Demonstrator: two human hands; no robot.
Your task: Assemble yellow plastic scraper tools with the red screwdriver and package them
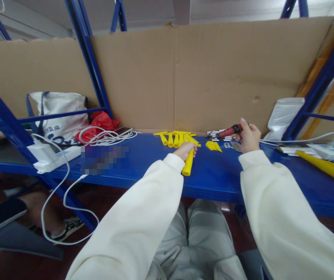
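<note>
My left hand [188, 149] is closed around a yellow T-shaped plastic tool [187, 167], its round handle pointing down toward me. My right hand [249, 135] grips a screwdriver [227, 132] with a red and black handle. The screwdriver's shaft runs left to the tool's head beside my left fingers; whether the tip touches a screw is too small to tell. Behind my left hand lie several similar yellow T-shaped tools [170, 140] in a row. Flat yellow pieces [213, 146] are stacked below the screwdriver. Small silvery parts [227, 145] lie to their right.
The blue table [152, 159] has a cardboard wall [213, 74] behind it. White cables [108, 136], a red plastic bag [98, 124] and a cloth bag [60, 116] are at left. A yellow cone-shaped object [327, 166] lies at right. Another person's leg [43, 212] shows lower left.
</note>
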